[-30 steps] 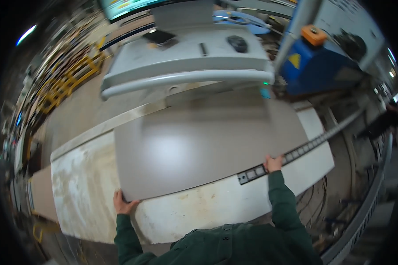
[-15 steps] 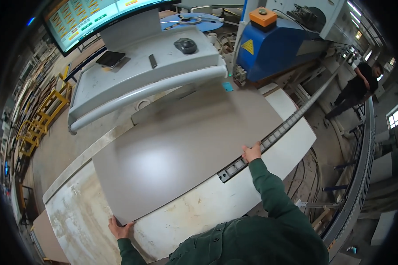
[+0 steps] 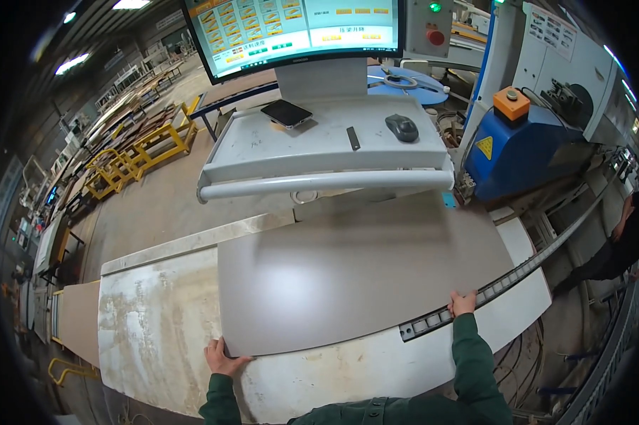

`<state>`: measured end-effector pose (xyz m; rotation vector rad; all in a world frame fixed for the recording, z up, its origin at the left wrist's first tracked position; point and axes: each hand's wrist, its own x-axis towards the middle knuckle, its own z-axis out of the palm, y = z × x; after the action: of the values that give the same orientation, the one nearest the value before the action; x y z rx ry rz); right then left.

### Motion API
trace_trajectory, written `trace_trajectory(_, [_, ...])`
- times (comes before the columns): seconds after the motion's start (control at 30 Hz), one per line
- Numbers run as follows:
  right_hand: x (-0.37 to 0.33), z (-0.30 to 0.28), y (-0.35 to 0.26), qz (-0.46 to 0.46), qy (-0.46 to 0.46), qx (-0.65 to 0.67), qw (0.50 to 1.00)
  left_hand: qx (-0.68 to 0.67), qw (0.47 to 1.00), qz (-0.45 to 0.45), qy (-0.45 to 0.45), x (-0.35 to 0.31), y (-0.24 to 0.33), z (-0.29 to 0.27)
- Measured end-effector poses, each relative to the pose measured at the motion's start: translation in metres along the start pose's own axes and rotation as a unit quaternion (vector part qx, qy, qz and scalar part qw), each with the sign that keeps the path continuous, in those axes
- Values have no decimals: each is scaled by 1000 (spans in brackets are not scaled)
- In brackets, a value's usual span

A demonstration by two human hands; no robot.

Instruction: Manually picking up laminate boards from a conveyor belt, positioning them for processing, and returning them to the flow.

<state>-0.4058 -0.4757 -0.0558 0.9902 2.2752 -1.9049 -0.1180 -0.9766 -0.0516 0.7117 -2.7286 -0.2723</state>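
A flat grey panel [image 3: 348, 276] lies on a stained white worktable [image 3: 160, 322]. My left hand [image 3: 224, 358] is at the panel's near left corner, its thumb along the near edge and its fingers against the left edge. Farther right, my right hand [image 3: 462, 304] grips the near edge with its fingers curled. Beneath that hand runs a narrow black roller track [image 3: 430, 323], set along the panel's near side. Some of the right fingers are hidden from view.
A grey console shelf [image 3: 298, 156] beyond the panel carries a phone [image 3: 286, 113], a mouse [image 3: 402, 128] and a monitor [image 3: 298, 28]. A blue machine housing [image 3: 521, 152] with an orange button box [image 3: 511, 103] stands far right. A person [image 3: 603, 258] is at the right edge.
The view has turned left and up, so the scene sits farther right and lower, with more of the monitor showing. Both hands keep their places on the panel.
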Motion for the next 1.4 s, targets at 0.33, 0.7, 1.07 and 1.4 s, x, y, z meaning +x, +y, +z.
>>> trace_trajectory(0.33, [74, -11, 57, -137, 38, 68, 988, -23, 1000, -4, -7, 10, 23, 11])
trace_trajectory(0.7, [32, -19, -8, 0, 48, -49, 998, -8, 1000, -5, -13, 2, 47, 8])
trace_trajectory(1.07, [42, -31, -21, 21, 49, -64, 997, 4, 1000, -6, -16, 4, 56, 21])
trace_trajectory(1.4, [65, -45, -23, 22, 39, -56, 997, 20, 1000, -2, -16, 3, 81, 26])
